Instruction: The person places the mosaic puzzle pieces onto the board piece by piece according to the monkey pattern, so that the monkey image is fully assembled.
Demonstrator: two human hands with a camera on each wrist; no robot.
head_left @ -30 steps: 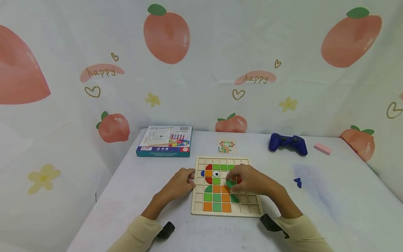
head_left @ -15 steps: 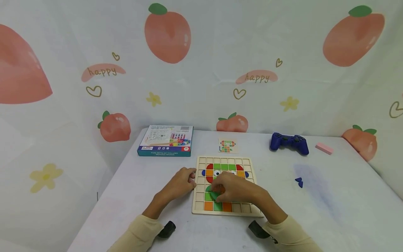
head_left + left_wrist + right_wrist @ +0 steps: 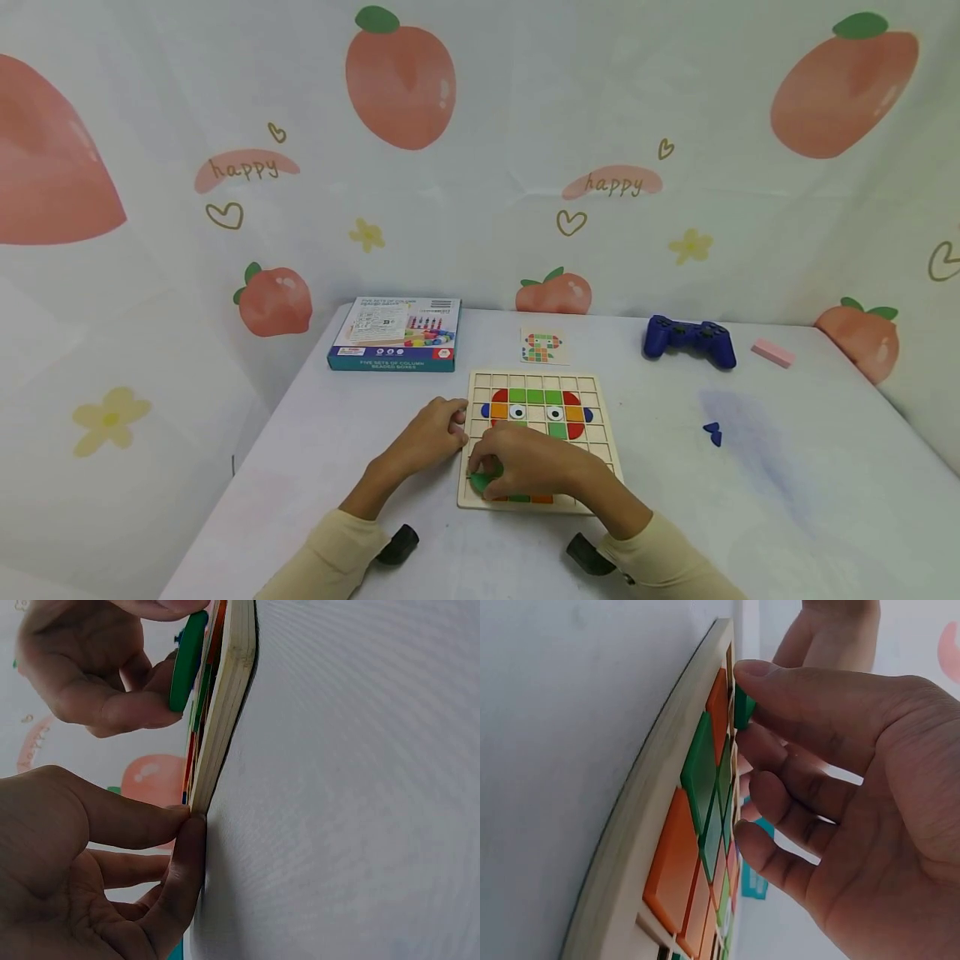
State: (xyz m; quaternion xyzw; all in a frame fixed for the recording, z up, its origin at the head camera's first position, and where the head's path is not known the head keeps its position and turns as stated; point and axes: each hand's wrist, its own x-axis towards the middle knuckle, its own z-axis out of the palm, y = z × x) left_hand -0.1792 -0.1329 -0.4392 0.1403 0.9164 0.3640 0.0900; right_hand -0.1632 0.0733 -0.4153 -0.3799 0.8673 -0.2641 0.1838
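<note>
A wooden grid board (image 3: 609, 450) lies on the table, its cells partly filled with coloured tiles, among them two eye tiles (image 3: 554, 412). At its left edge, my left hand (image 3: 429, 435) pinches the rim between thumb and a finger, which the left wrist view shows closely. My right hand (image 3: 528, 458) reaches across the lower board and pinches a green round-edged tile (image 3: 481, 483) over the lower left cells. That green tile (image 3: 189, 664) is tilted on edge, just off the board's surface, in the left wrist view. Orange and green tiles (image 3: 700, 761) fill cells below the right hand; others are hidden.
Behind the board lies a small pattern card (image 3: 544, 346). A flat box (image 3: 392, 360) stands at the back left. A blue game controller (image 3: 690, 342) and a pink block (image 3: 773, 352) are at the back right. Two small blue pieces (image 3: 714, 435) lie right of the board.
My right hand has moved left and toward the near side over the board, carrying the green tile from the middle to the lower left. The left hand stays at the board's edge.
</note>
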